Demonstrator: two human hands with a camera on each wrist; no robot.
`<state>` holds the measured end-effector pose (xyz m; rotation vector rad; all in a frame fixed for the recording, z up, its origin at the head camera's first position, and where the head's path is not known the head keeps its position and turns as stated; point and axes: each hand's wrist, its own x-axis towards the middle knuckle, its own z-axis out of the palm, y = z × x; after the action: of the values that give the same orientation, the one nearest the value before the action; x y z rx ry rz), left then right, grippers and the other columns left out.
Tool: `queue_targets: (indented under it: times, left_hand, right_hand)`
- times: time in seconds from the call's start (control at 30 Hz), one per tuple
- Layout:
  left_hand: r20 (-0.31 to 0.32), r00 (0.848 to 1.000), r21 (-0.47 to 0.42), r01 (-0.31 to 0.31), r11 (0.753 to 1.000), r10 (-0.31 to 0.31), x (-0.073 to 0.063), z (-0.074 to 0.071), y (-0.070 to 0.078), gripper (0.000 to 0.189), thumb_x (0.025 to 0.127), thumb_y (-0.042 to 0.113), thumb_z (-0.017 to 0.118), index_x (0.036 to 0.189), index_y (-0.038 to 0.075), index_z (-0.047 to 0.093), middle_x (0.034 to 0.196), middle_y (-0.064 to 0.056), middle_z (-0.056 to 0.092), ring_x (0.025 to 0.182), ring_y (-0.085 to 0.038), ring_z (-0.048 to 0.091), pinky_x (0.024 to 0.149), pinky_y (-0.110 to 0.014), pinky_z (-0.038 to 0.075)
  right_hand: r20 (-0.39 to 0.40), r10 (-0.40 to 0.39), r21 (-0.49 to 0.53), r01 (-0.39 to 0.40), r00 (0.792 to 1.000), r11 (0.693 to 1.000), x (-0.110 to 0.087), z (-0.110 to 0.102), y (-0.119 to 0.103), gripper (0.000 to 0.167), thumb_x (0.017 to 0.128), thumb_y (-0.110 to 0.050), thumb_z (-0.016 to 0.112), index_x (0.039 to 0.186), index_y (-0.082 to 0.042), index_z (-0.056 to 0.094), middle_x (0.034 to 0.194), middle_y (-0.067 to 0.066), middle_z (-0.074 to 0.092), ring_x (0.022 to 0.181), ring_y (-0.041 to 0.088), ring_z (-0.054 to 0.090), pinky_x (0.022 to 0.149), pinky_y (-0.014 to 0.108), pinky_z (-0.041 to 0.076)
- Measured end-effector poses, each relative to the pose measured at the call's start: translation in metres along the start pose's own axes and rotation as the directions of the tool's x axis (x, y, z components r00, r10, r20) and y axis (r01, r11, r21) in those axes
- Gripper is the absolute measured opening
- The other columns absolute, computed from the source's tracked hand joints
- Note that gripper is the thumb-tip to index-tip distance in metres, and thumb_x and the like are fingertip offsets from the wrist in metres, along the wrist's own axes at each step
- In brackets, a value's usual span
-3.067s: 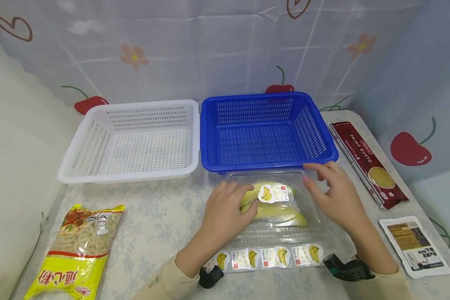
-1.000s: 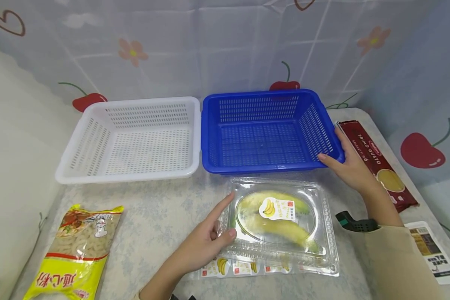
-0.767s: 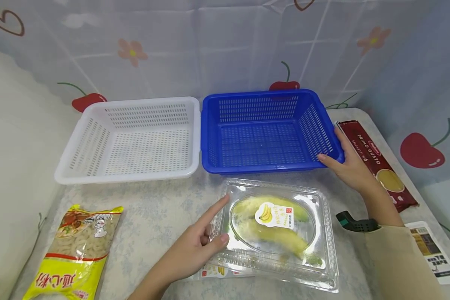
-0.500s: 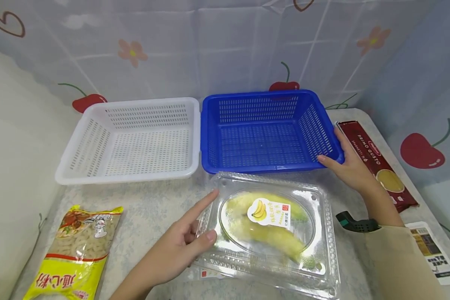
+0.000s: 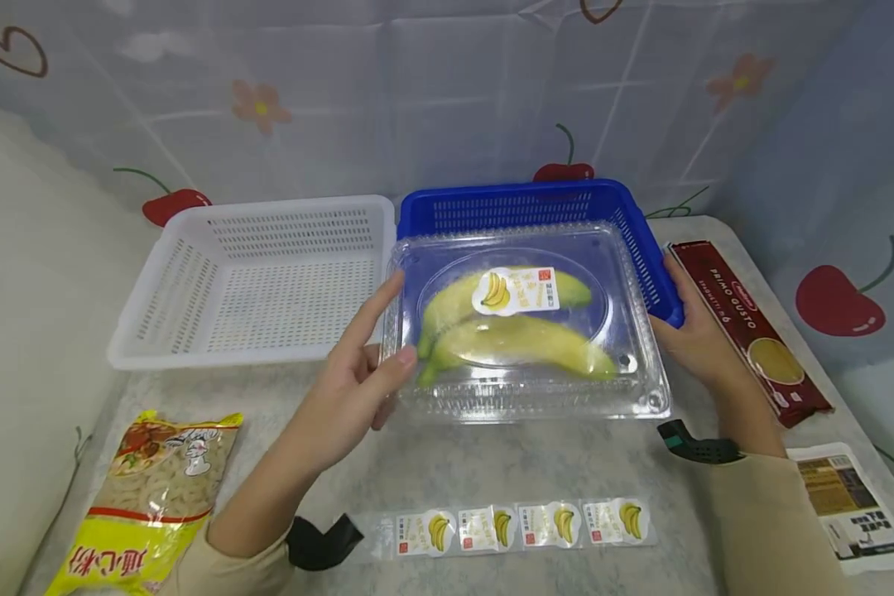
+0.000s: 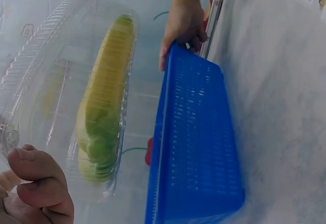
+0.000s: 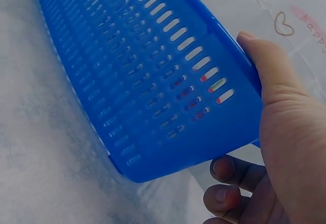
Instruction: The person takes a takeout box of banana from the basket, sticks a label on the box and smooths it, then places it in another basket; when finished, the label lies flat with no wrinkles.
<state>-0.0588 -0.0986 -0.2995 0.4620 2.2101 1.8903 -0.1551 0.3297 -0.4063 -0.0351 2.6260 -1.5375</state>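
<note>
My left hand (image 5: 343, 389) grips the left edge of a clear plastic clamshell box (image 5: 536, 399), thumb on top and fingers beneath. Bananas (image 5: 521, 342) lie inside, and a banana sticker (image 5: 517, 290) is on the lid. The box is raised over the front of the blue basket (image 5: 650, 269), hiding most of its inside. In the left wrist view, the banana (image 6: 109, 86) shows through the box wall, beside the basket (image 6: 204, 132). My right hand (image 5: 696, 339) holds the basket's front right corner. The right wrist view shows its thumb (image 7: 270, 66) on the rim and fingers below.
A white basket (image 5: 137, 310) stands left of the blue one. A macaroni bag (image 5: 156, 497) lies at front left. On the right are a red spaghetti pack (image 5: 745, 331) and a white-edged packet (image 5: 853, 505). A strip of banana stickers (image 5: 521, 527) lies in front.
My left hand has lifted the box of bananas from the tabletop and moved it forward over the blue basket. The sticker strip beneath is uncovered. My right hand keeps its hold on the basket corner.
</note>
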Motion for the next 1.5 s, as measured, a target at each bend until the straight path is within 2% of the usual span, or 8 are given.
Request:
queue_targets:
  times: [0.4,0.63,0.83,0.97,1.13,1.33,1.4,1.5]
  left_hand:
    - [-0.031,0.996,-0.053,0.088,0.995,-0.089,0.089,-0.007,-0.011,0.063,0.104,0.027,0.05,0.152,0.052,0.019,0.056,0.001,0.035,0.045,-0.015,0.035,0.047,-0.03,0.038]
    - [-0.068,0.978,0.099,0.201,0.975,-0.195,0.127,0.003,-0.032,0.065,0.103,0.037,0.051,0.154,0.051,0.014,0.051,0.001,0.04,0.044,-0.018,0.042,0.054,-0.033,0.046]
    - [-0.06,0.964,0.195,0.267,0.944,-0.26,0.142,0.014,-0.042,0.065,0.102,0.042,0.05,0.152,0.056,0.011,0.055,-0.002,0.041,0.045,-0.024,0.045,0.059,-0.039,0.048]
    - [-0.041,0.957,0.215,0.289,0.933,-0.286,0.149,0.02,-0.046,0.066,0.102,0.042,0.049,0.152,0.056,0.01,0.098,-0.012,0.061,0.046,-0.023,0.046,0.059,-0.045,0.049]
    - [-0.02,0.949,0.245,0.31,0.919,-0.315,0.155,0.024,-0.052,0.067,0.103,0.042,0.048,0.154,0.054,0.006,0.155,-0.009,0.036,0.047,-0.022,0.047,0.061,-0.047,0.049]
    - [0.005,0.939,0.298,0.327,0.897,-0.343,0.157,0.023,-0.055,0.067,0.104,0.044,0.044,0.153,0.056,0.0,0.131,-0.012,0.056,0.048,-0.021,0.045,0.072,-0.054,0.051]
    - [0.011,0.933,0.341,0.336,0.878,-0.361,0.158,0.023,-0.055,0.067,0.104,0.046,0.042,0.151,0.058,-0.004,0.103,-0.014,0.06,0.046,-0.019,0.042,0.066,-0.049,0.05]
    - [0.011,0.921,0.426,0.349,0.835,-0.39,0.16,0.024,-0.056,0.067,0.104,0.048,0.037,0.149,0.059,-0.011,0.102,-0.014,0.063,0.046,-0.017,0.037,0.054,-0.038,0.042]
  right_hand:
    - [-0.014,0.012,0.015,-0.011,1.0,1.0,-0.003,0.008,-0.001,0.092,0.096,-0.033,0.064,0.158,-0.042,-0.004,0.169,-0.003,-0.003,0.154,0.04,0.005,0.117,0.067,0.011]
    - [-0.015,0.049,0.001,-0.049,0.999,0.999,-0.004,0.008,-0.001,0.094,0.096,-0.035,0.063,0.157,-0.043,-0.008,0.169,0.003,-0.004,0.152,0.044,0.007,0.114,0.071,0.014]
    - [-0.011,0.04,0.004,-0.04,0.999,0.999,-0.003,0.008,-0.001,0.094,0.096,-0.034,0.063,0.157,-0.042,-0.008,0.169,0.005,-0.003,0.151,0.047,0.009,0.112,0.072,0.017]
    - [-0.009,0.042,0.008,-0.042,0.999,0.999,-0.003,0.008,0.0,0.094,0.096,-0.034,0.063,0.157,-0.043,-0.008,0.169,0.005,-0.003,0.151,0.047,0.01,0.111,0.072,0.018]
    - [-0.01,0.048,0.009,-0.048,0.999,0.999,-0.004,0.009,-0.001,0.093,0.096,-0.035,0.063,0.157,-0.043,-0.008,0.169,0.008,-0.003,0.15,0.05,0.011,0.11,0.073,0.019]
    - [-0.01,0.027,0.021,-0.027,1.0,0.999,-0.004,0.009,-0.001,0.093,0.097,-0.033,0.063,0.158,-0.04,-0.007,0.169,0.008,-0.003,0.15,0.05,0.01,0.109,0.073,0.019]
    - [-0.013,0.015,0.021,-0.014,1.0,1.0,-0.004,0.009,-0.001,0.093,0.096,-0.032,0.062,0.158,-0.039,-0.007,0.169,0.008,-0.004,0.15,0.05,0.01,0.109,0.073,0.019]
    - [-0.017,0.011,0.021,-0.01,1.0,1.0,-0.004,0.009,0.0,0.093,0.097,-0.032,0.062,0.158,-0.04,-0.007,0.169,0.007,-0.005,0.15,0.05,0.009,0.109,0.074,0.018]
